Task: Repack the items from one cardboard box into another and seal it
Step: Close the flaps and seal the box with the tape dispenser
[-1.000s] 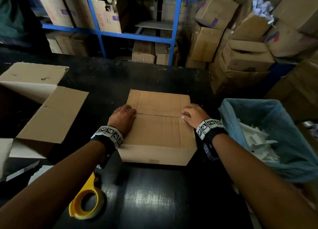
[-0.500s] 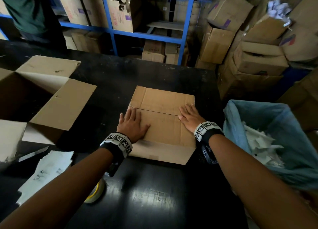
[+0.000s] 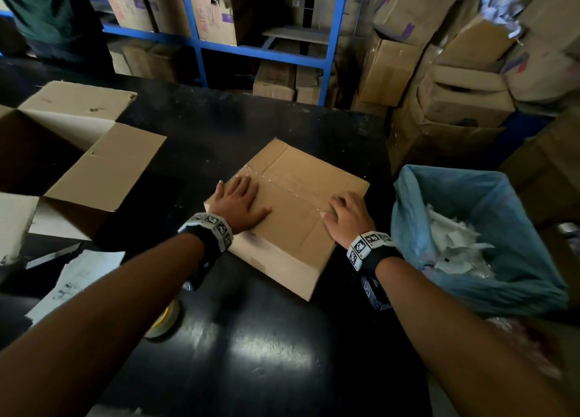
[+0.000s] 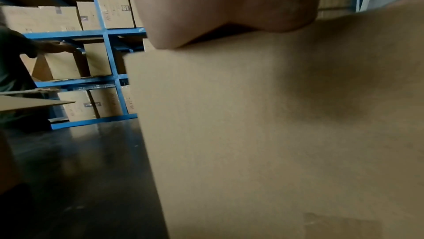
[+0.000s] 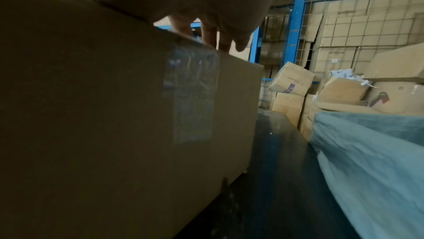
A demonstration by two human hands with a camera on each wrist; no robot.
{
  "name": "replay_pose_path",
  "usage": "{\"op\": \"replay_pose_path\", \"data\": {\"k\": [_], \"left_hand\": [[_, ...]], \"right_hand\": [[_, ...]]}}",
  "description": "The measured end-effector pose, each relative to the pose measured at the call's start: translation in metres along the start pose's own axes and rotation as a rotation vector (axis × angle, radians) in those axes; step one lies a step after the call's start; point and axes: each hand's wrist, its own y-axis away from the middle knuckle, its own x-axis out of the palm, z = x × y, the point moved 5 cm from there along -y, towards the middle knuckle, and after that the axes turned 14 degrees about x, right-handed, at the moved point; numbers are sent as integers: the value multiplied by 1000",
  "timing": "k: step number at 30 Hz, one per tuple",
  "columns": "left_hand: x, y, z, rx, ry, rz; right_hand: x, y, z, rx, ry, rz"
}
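Observation:
A closed cardboard box [image 3: 295,203] sits mid-table, turned at an angle, with clear tape along its top seam. My left hand [image 3: 238,200] lies flat on the top near the seam's left end, fingers straight. My right hand [image 3: 345,216] presses on the top at the seam's right end, by the box edge. In the right wrist view the fingers [image 5: 208,32] rest over the top edge, and a clear tape strip [image 5: 192,94] runs down the box side [image 5: 103,107]. The left wrist view shows my palm [image 4: 224,7] on the box [image 4: 252,134].
An open box [image 3: 78,165] with its flaps spread stands at the left. A tape roll [image 3: 166,322] and a paper sheet [image 3: 81,278] lie under my left forearm. A blue-lined bin [image 3: 417,228] of paper scraps stands at the right. Blue shelves [image 3: 194,40], stacked cartons and a person [image 3: 47,15] are behind.
The box has turned on the table, so its seam now runs diagonally. My left hand moved from the box's left edge onto the top and flattened; my right hand stayed at the seam's right end.

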Motion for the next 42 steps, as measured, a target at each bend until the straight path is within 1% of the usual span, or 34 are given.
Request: {"op": "replay_pose_path", "data": {"k": [2,4,8,13,15,17,19,21,24,25,27,30,32,34,35,37,40,42], "left_hand": [[-3,-10,10,13,-39,15],[-7,-17,21,-15,-61,28],[-11,-21,34,-36,-25,39],[-4,-11,27,-14,47,-31],[-3,1,20,32,87,-35],[1,24,15,118,182,-63],[7,62,13,229,377,-180],[17,118,17,308,516,-298],[49,214,33,295,676,-345],[62,246,41,241,757,-337],[96,305,64,40,928,-291],[159,390,102,-229,1005,-265],[197,443,124,-403,1026,-248],[229,494,139,-625,1108,-263],[241,515,143,-713,1143,-261],[259,549,144,-835,1197,-253],[286,589,140,-1000,1303,-259],[301,610,136,-1111,1356,-247]], "right_hand": [[3,9,3,21,-36,11],[6,15,9,50,0,47],[9,19,20,96,70,62],[11,20,24,151,71,100],[5,21,30,185,24,120],[-5,26,44,207,-41,149],[-11,36,70,186,-106,166],[-13,50,107,108,-191,154],[-2,72,175,-8,-276,160],[6,79,197,-26,-293,175],[28,92,237,-27,-318,253],[73,109,280,41,-321,403],[101,119,299,91,-296,470],[126,130,316,117,-238,515],[138,136,323,134,-201,530],[157,145,334,200,-130,539],[169,148,346,319,-88,469],[175,151,353,374,-83,458]]}}
